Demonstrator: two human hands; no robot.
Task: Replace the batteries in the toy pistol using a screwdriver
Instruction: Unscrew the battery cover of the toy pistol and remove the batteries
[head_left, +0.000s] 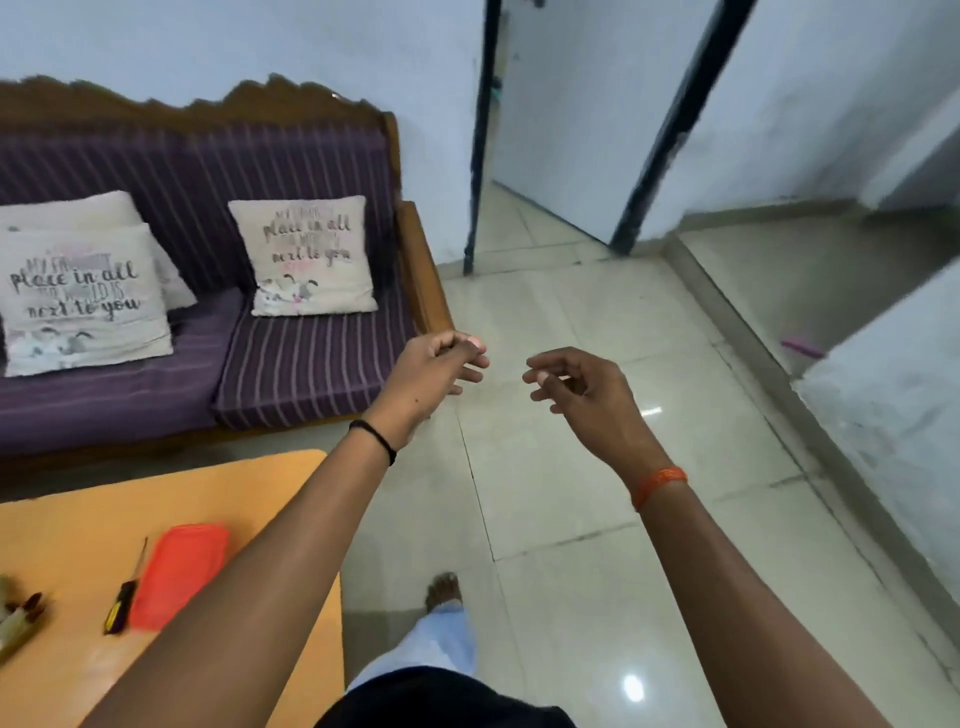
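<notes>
My 2 bare hands are raised over the pale tiled floor (597, 499). My left hand (434, 371) and my right hand (576, 387) both have loosely curled fingers holding nothing. On the orange wooden table (249, 483), lower left, lies 1 screwdriver with a black-and-yellow handle (124, 592), just beside 1 flat red plastic case (179, 577). At the table's left edge sits 1 blurred tan-and-dark object (21, 623); I cannot tell whether it is the toy pistol. The purple striped sofa (291, 364) carries 3 printed cream cushions (309, 257).
</notes>
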